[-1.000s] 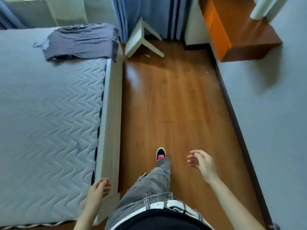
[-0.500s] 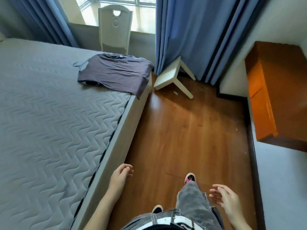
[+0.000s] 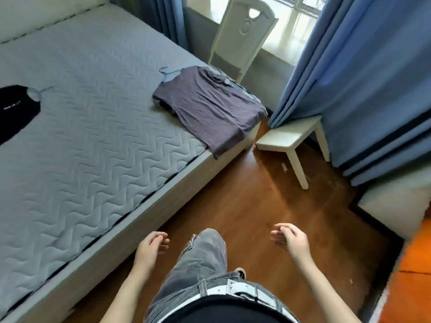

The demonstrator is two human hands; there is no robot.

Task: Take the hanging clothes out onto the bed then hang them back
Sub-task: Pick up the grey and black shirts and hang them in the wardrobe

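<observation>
Beside the bed (image 3: 140, 213), my left hand (image 3: 149, 248) and right hand (image 3: 292, 240) hang empty, fingers loosely curled, touching nothing. Grey shirt (image 3: 210, 108) lies on its hanger (image 3: 166, 74) at the far corner, black garment (image 3: 16, 110) at the left edge. I'd grab each by the hanger hook, not the fabric.

I was looking into a home bedroom: a bed (image 3: 98, 145) with a bare grey quilted mattress filled the left side, and a purple-grey shirt (image 3: 210, 108) lay on its far corner. Blue curtains (image 3: 363, 85) hung by a bright window, a white chair (image 3: 242, 38) and small white stool (image 3: 289, 136) stood near it, on a wooden floor (image 3: 256, 206).
</observation>
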